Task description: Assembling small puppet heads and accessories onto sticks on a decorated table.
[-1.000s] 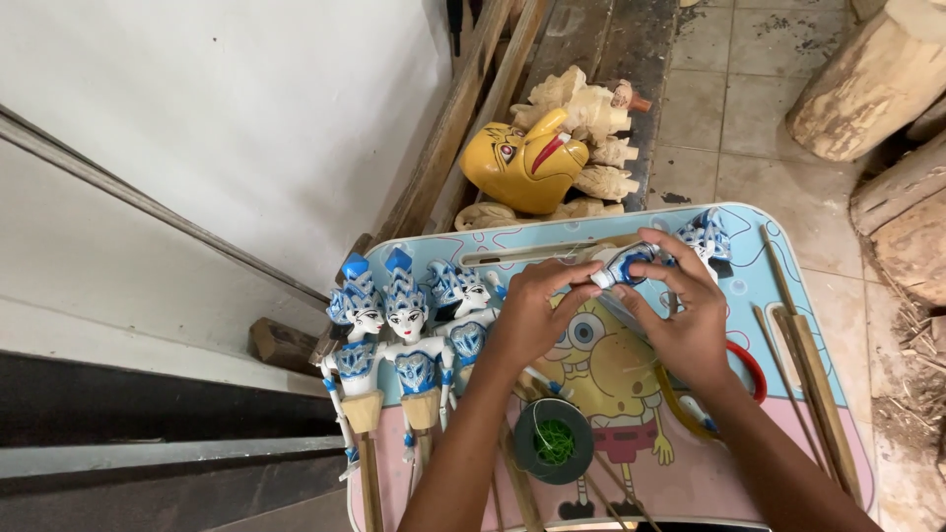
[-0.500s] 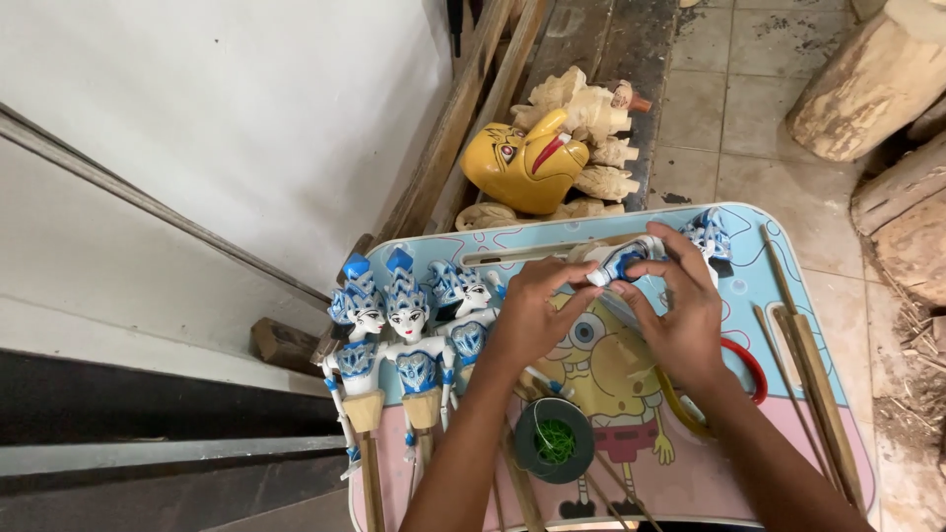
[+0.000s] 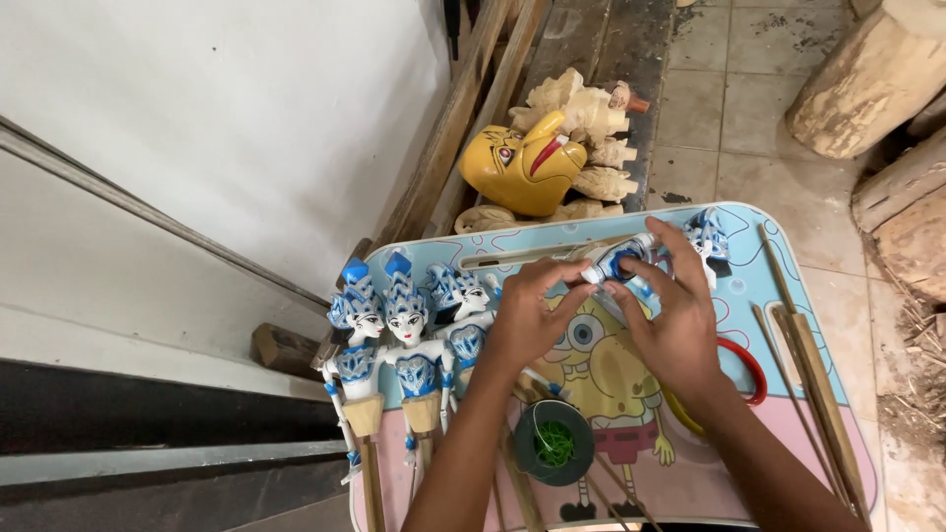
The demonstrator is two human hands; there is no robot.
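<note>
My left hand [image 3: 529,317] and my right hand [image 3: 670,313] meet over a small lap table [image 3: 778,325] with a cartoon print. Between their fingertips they pinch a blue and white puppet figure [image 3: 619,264], whose crowned head [image 3: 708,234] sticks out past my right fingers. Three finished blue and white puppets [image 3: 406,340] on wooden sticks lie side by side at the table's left end, next to my left wrist. A dark spool of green thread [image 3: 553,443] sits under my forearms.
Thin wooden sticks [image 3: 810,365] lie along the table's right side, with a red ring [image 3: 746,365] near my right wrist. A yellow carved mask [image 3: 520,169] and unpainted carvings [image 3: 587,118] rest beyond the table. Log sections [image 3: 872,79] stand on the tiled floor at the right. A white wall is at left.
Both hands stay on the figure; the fingers have shifted slightly around it, and it has turned a little. Nothing else has moved.
</note>
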